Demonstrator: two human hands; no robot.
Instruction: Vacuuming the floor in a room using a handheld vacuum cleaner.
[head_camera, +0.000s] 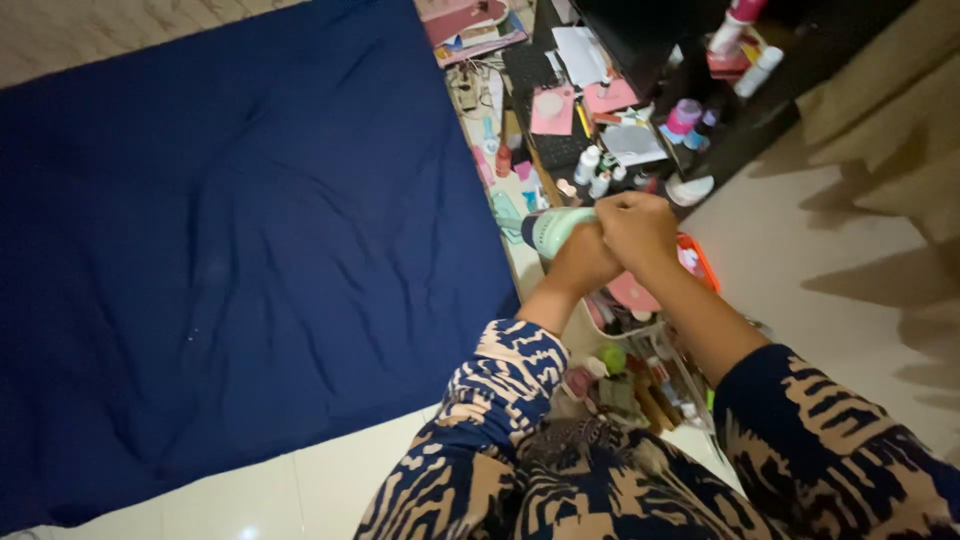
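Note:
My left hand (583, 258) grips a pale green bottle (553, 229) with a dark cap end pointing left, held sideways at chest height. My right hand (635, 224) is closed over the bottle's other end, pressed against the left hand. Both arms wear blue and tan patterned sleeves. The part of the bottle under my hands is hidden.
A dark blue mattress (230, 240) fills the left on a white tiled floor. Below my hands stands a clear organiser (640, 375) with small bottles and tubes, next to an orange basket (705, 262). A dark low shelf (640, 90) with papers, jars and bottles lies ahead.

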